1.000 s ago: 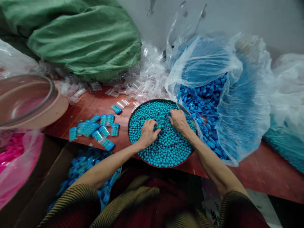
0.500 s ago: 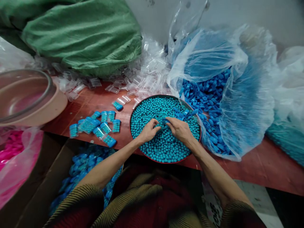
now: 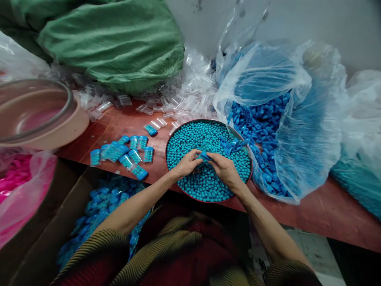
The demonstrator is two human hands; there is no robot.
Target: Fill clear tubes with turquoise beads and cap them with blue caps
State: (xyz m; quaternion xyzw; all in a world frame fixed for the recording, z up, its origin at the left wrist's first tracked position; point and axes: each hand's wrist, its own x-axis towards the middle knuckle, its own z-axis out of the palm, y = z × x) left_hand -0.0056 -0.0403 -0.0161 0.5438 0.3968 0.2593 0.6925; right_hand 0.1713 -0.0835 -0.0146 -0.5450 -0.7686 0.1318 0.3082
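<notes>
Over a round tray [image 3: 167, 161] full of turquoise beads [image 3: 190, 137], my two hands meet near the middle. My left hand [image 3: 188, 163] is closed on a small clear container, mostly hidden by the fingers. My right hand [image 3: 225, 170] pinches a blue cap [image 3: 204, 155] against the container's end; whether it is seated I cannot tell. A few loose blue caps [image 3: 232, 145] lie on the beads at the tray's right side. Left of the tray, several bead-filled containers with blue caps [image 3: 135, 155] lie on the red table [image 3: 160, 174].
A plastic bag [image 3: 309, 131] spills blue caps at the right. Clear empty containers [image 3: 190, 95] are heaped behind the tray, beside a green sack [image 3: 116, 43]. Basins [image 3: 68, 131] stand at the left. Below the table edge, a box [image 3: 68, 202] holds blue-capped containers.
My right hand has brought the blue cap leftward to the container at my left fingertips. The view has shifted slightly; the tray and the filled containers stay in place on the table.
</notes>
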